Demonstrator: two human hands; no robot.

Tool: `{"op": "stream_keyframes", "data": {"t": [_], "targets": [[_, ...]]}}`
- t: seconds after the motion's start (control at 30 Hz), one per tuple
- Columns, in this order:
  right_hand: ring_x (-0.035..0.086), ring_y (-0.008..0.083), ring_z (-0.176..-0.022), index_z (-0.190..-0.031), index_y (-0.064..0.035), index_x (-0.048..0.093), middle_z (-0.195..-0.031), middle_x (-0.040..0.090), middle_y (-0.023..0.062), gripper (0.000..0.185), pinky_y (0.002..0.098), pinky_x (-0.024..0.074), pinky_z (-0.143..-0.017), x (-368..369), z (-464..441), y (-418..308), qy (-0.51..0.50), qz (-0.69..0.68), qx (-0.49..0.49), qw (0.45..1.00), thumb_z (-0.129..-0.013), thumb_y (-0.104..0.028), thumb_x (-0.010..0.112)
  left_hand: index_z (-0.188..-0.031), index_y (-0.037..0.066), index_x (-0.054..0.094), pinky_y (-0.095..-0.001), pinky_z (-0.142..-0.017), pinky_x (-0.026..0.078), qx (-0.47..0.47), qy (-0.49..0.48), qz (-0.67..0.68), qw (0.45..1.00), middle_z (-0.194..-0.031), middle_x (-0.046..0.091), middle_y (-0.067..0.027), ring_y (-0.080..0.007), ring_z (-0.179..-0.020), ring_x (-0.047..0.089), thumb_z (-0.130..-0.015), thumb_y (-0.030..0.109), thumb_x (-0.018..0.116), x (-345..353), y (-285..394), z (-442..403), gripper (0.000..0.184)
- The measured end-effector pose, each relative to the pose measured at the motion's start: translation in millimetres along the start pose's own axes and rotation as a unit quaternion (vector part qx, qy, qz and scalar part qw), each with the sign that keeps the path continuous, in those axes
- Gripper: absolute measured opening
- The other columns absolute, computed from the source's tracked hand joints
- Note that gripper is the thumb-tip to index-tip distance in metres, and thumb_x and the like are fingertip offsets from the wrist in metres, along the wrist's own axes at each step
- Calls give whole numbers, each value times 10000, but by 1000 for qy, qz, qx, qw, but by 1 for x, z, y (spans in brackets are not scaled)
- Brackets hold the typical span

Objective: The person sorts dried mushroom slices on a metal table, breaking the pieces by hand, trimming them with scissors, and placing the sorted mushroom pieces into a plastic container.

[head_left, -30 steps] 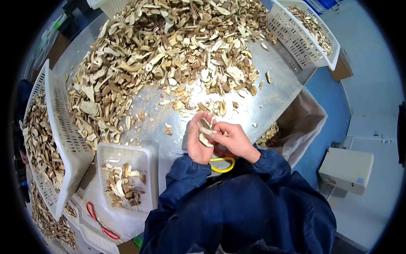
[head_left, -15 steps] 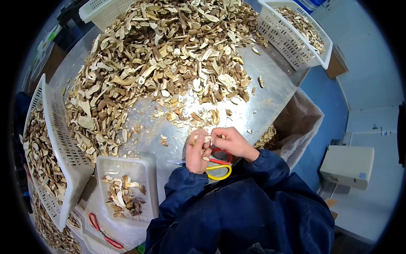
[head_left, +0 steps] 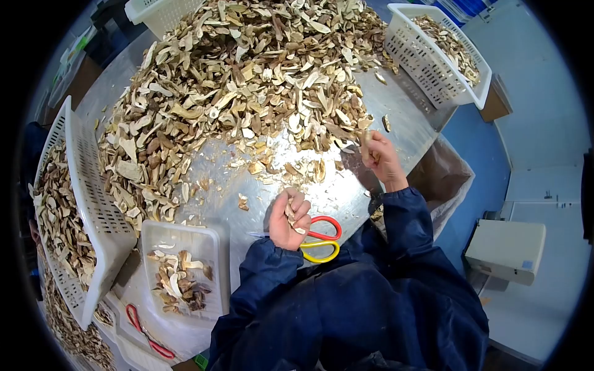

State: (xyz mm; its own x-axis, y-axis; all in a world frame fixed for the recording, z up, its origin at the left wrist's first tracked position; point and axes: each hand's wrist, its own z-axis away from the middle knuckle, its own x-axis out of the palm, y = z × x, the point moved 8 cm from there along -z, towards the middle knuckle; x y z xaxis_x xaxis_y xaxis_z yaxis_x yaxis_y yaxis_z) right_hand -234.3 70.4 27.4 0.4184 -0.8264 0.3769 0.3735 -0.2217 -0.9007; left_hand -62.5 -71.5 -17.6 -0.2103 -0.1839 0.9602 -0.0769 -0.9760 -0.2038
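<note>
**Inside the left hand [head_left: 289, 220], pale slices [head_left: 299, 230] are showing**

Its fingers are curling tightly around them, one cream tip poking out. Farther forward, the right hand [head_left: 381, 154] is pinching a tan slice [head_left: 367, 140] beside the heap [head_left: 247, 93]. Scissors [head_left: 322, 237] are lying just right of the left hand. Beyond both hands, thin cream-to-brown pieces are piling up.

Navy-blue sleeves [head_left: 405, 226], gathered cuffs [head_left: 403, 196], slightly shiny dark-blue garment [head_left: 352, 309], bare hands [head_left: 288, 219]
</note>
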Motion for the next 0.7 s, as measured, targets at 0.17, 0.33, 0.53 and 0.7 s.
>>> {"op": "stream_keyframes", "data": {"t": [0.17,0.33,0.53,0.7], "targets": [[496,123,-510,-872,-46,575,-585,508,22,125,238,338,-426,2,-5,13,73,175,36,981,-802,-149,585,-975,89,523,-194,-421,297,-16,-10,4,1000,-713,376,2,-87,-569,337,-972,233,386,0,-4,0,199],[613,322,-661,-775,-44,606,-733,619,150,153,406,480,-584,51,-8,-2,138,693,-173,686,-777,-197,609,-974,84,527,-195,-421,298,-12,3,-9,1000,-712,377,3,-87,-576,339,-966,232,403,1,-3,0,193],[603,302,-629,-774,-32,615,-704,621,138,170,389,467,-541,56,-2,6,158,704,-172,670,-769,-203,619,-980,81,518,-192,-422,296,-16,3,-18,1000,-714,373,9,-85,-584,337,-962,230,414,-1,-5,-1,182],[507,108,-455,-801,-21,640,-557,562,24,180,238,364,-430,38,13,24,99,334,75,934,-765,-198,640,-1077,65,512,-177,-438,303,8,48,-140,989,-776,421,10,-77,-633,369,-953,222,430,-4,-1,1,216]]}}
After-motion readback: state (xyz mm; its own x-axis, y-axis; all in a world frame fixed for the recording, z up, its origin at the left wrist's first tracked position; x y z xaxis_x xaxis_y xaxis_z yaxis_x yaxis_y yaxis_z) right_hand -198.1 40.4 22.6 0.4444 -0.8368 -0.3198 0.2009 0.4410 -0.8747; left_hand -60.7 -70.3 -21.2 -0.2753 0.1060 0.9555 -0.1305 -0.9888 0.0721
